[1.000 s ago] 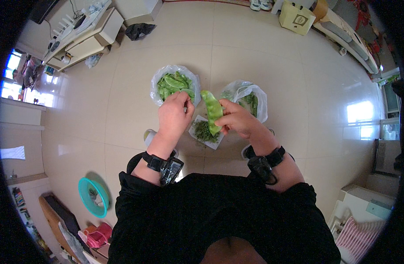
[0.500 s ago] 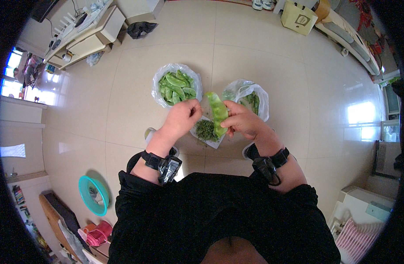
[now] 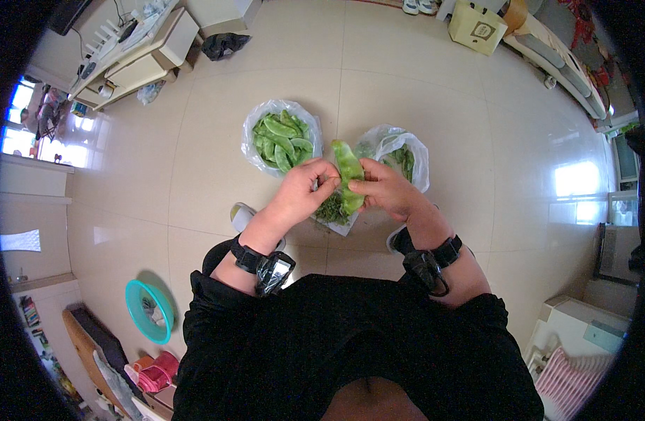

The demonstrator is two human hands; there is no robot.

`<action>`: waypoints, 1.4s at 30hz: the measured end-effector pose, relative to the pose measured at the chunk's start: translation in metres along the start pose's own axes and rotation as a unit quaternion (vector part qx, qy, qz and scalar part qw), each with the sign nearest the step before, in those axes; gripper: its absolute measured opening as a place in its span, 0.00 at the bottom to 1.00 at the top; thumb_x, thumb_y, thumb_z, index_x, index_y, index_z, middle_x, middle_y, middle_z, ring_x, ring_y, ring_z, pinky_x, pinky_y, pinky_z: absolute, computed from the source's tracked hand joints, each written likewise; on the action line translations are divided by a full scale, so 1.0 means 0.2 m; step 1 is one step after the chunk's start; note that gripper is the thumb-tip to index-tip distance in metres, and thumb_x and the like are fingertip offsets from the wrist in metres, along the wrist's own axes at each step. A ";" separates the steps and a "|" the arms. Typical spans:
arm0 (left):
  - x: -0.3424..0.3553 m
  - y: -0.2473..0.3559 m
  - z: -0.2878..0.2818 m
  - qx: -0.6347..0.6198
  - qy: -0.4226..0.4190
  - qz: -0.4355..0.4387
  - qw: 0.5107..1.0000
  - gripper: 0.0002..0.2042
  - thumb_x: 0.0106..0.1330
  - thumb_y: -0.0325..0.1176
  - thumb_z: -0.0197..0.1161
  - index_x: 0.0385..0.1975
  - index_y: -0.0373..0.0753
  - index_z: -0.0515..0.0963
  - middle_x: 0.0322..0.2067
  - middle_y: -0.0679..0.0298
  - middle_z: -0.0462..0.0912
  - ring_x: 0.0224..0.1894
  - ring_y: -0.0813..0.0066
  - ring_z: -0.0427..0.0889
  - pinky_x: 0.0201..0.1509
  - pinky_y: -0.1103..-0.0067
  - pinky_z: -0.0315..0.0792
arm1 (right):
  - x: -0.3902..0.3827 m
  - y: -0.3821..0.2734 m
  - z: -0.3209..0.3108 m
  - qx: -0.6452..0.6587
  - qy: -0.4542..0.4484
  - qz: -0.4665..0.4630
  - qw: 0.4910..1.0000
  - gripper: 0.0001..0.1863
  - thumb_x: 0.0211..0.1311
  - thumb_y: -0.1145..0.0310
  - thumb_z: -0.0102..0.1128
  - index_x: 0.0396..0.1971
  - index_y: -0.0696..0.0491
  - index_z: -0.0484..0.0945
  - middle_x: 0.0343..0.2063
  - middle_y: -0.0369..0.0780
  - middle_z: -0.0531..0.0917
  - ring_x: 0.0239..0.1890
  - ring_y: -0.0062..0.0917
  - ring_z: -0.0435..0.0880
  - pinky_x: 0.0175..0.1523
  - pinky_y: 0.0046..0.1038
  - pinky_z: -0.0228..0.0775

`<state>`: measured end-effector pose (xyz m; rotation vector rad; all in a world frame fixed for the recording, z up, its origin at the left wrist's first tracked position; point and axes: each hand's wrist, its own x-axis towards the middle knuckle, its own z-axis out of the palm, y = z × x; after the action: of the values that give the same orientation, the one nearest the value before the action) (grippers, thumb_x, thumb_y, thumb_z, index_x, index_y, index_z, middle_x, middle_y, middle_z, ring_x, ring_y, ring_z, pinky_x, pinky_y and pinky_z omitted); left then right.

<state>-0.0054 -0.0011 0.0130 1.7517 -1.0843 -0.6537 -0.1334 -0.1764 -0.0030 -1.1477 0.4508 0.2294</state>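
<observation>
A wide, flat green bean pod [image 3: 348, 163] stands upright in my right hand [image 3: 388, 189], whose thumb and fingers grip its right side. At the pod's left edge, my left hand [image 3: 306, 188] is closed in a pinch; what its fingertips hold is too small to make out. Beneath both hands, a pile of thin green trimmings [image 3: 331, 210] lies on a white sheet [image 3: 344, 229], partly hidden by the pod and fingers. Beyond my left hand, a clear plastic bag [image 3: 248, 133] holds many similar pods [image 3: 282, 132].
Behind my right hand stands another clear plastic bag [image 3: 421, 158] with greens inside. My shoes [image 3: 241, 215] flank the sheet on the tiled floor. A turquoise basin [image 3: 131, 309] is at lower left, a white cabinet [image 3: 175, 38] at upper left, a pale bag [image 3: 473, 29] at upper right.
My left hand has moved right, from a small gap beside the pod to its left edge, fingertips now pinched there. The pod has risen slightly in my right hand.
</observation>
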 end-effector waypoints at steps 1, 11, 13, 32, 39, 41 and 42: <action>0.00 0.00 0.01 0.006 -0.002 0.010 1.000 0.03 0.67 0.28 0.61 0.34 0.37 0.76 0.29 0.66 0.76 0.28 0.79 0.72 0.32 0.80 0.67 | 0.01 0.01 0.00 0.014 0.018 0.003 1.000 0.18 0.62 0.69 0.64 0.50 0.56 0.73 0.33 0.36 0.81 0.31 0.20 0.80 0.34 0.25 0.74; -0.01 0.03 0.06 0.239 0.023 0.122 0.963 0.06 0.63 0.24 0.59 0.38 0.35 0.73 0.33 0.50 0.76 0.36 0.45 0.77 0.40 0.61 0.74 | 0.06 0.08 -0.03 -0.030 0.045 -0.036 0.998 0.15 0.63 0.64 0.64 0.45 0.56 0.76 0.33 0.34 0.80 0.33 0.19 0.77 0.33 0.24 0.70; 0.00 0.03 0.05 0.257 0.054 0.122 0.957 0.06 0.62 0.23 0.59 0.38 0.35 0.73 0.32 0.50 0.76 0.36 0.45 0.77 0.39 0.61 0.74 | 0.06 0.08 -0.03 -0.015 0.047 -0.038 0.998 0.15 0.62 0.64 0.65 0.44 0.55 0.76 0.33 0.34 0.80 0.33 0.19 0.77 0.32 0.23 0.69; 0.04 -0.20 -0.16 0.383 0.204 -0.096 0.896 0.04 0.65 0.28 0.55 0.33 0.35 0.74 0.28 0.46 0.80 0.33 0.44 0.81 0.37 0.58 0.76 | 0.00 0.00 -0.03 -0.025 -0.012 0.026 0.999 0.12 0.65 0.74 0.59 0.46 0.60 0.74 0.37 0.37 0.80 0.39 0.21 0.81 0.44 0.24 0.73; 0.01 -0.14 -0.04 0.385 0.023 -0.118 0.915 0.07 0.64 0.37 0.60 0.32 0.40 0.78 0.28 0.51 0.83 0.34 0.48 0.83 0.37 0.59 0.77 | -0.04 -0.04 0.00 0.104 -0.034 0.011 0.994 0.11 0.70 0.70 0.53 0.47 0.59 0.72 0.37 0.38 0.80 0.36 0.22 0.80 0.41 0.25 0.73; 0.00 -0.12 -0.03 0.376 0.001 -0.118 0.919 0.08 0.63 0.36 0.60 0.30 0.39 0.79 0.27 0.52 0.83 0.33 0.49 0.83 0.38 0.61 0.78 | -0.04 -0.05 0.00 0.123 -0.053 -0.003 0.991 0.11 0.72 0.69 0.50 0.47 0.59 0.72 0.36 0.38 0.79 0.33 0.23 0.79 0.39 0.26 0.72; 0.00 -0.12 -0.03 0.370 -0.021 -0.122 0.921 0.08 0.63 0.37 0.60 0.30 0.39 0.79 0.27 0.52 0.83 0.33 0.50 0.83 0.38 0.61 0.78 | -0.04 -0.05 0.00 0.131 -0.067 -0.016 0.989 0.11 0.73 0.68 0.48 0.47 0.59 0.72 0.35 0.38 0.79 0.32 0.23 0.78 0.38 0.26 0.72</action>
<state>0.0089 0.0049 -0.0055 2.5642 -1.2486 -0.4476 -0.1357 -0.1802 0.0093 -0.8764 0.3316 0.2116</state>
